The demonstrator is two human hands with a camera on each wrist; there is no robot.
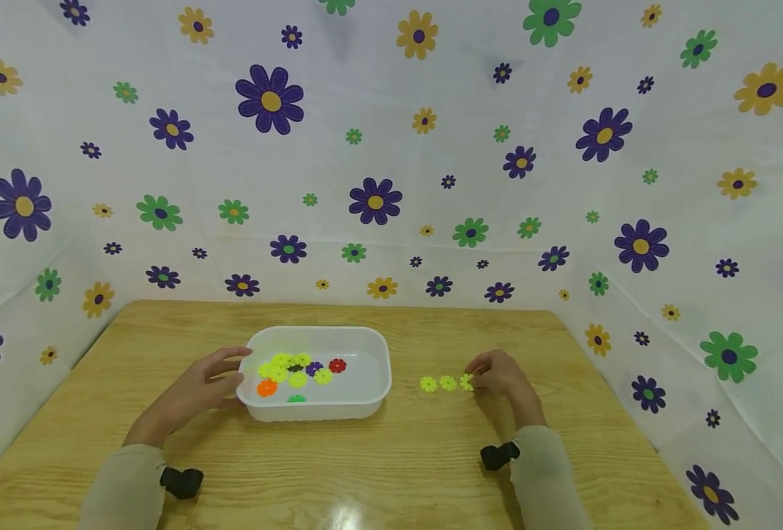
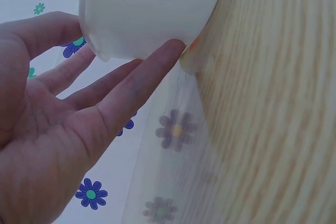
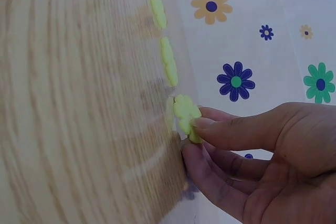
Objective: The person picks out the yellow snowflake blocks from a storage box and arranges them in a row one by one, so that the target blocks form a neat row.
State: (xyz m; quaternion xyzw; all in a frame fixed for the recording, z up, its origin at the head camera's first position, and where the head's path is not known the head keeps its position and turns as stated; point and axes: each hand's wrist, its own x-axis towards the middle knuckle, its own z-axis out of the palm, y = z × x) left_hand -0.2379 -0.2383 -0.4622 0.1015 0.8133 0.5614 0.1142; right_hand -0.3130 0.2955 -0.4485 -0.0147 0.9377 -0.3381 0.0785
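Observation:
In the head view, a white plastic tub [image 1: 312,411] holds several flower-shaped plastic discs, mostly yellow, with orange, red, purple and green ones too. My left hand [image 1: 196,386] is at the tub's left end; in the left wrist view its fairly straight fingers and thumb [image 2: 142,85] touch the tub's outer wall [image 2: 149,11]. To the tub's right, two yellow discs [image 1: 428,384] lie in a row on the wooden table. At the row's right end my right hand [image 1: 500,379] pinches a third yellow disc [image 3: 185,114] between thumb and fingers, tilted up from the table in the right wrist view.
The wooden table [image 1: 365,471] reaches back to a white flower-printed cloth [image 1: 378,154] that hangs behind and on both sides. Black straps [image 1: 181,483] sit at both wrists.

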